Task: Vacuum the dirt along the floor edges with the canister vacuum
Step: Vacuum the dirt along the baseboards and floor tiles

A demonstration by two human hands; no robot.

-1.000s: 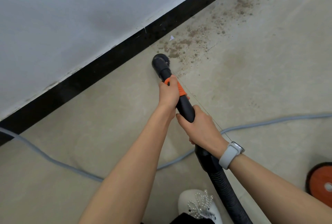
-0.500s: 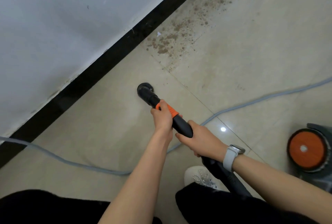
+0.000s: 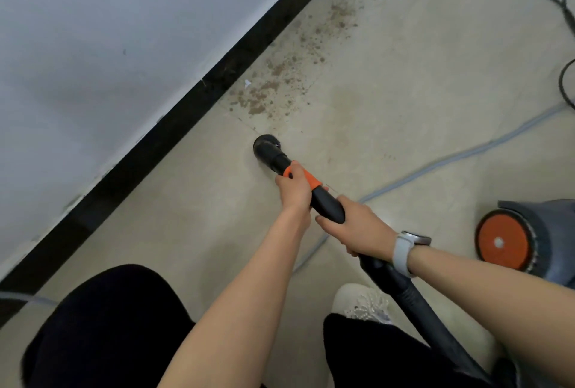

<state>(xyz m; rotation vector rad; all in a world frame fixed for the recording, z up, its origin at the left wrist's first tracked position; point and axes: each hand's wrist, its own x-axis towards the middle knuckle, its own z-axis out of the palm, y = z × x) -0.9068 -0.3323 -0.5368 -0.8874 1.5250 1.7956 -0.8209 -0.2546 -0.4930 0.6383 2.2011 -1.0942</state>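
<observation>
The right hand [image 3: 357,225] is gripping the black plastic vacuum wand [image 3: 326,204], and the left hand [image 3: 294,190] is gripping its orange band. Farther out, the round black brush nozzle [image 3: 266,146] is sitting on the beige tile floor [image 3: 404,76], just short of the brown crumbly dirt [image 3: 280,88] beside the black baseboard [image 3: 193,110].

The beige tiled floor [image 3: 404,82] meets a black baseboard [image 3: 174,135]. Brown dirt [image 3: 280,82] lies scattered beside that edge. The round brush nozzle [image 3: 266,146] rests on the floor near the dirt. A grey cord [image 3: 460,155] and 1 white shoe [image 3: 361,302] also lie there.
</observation>
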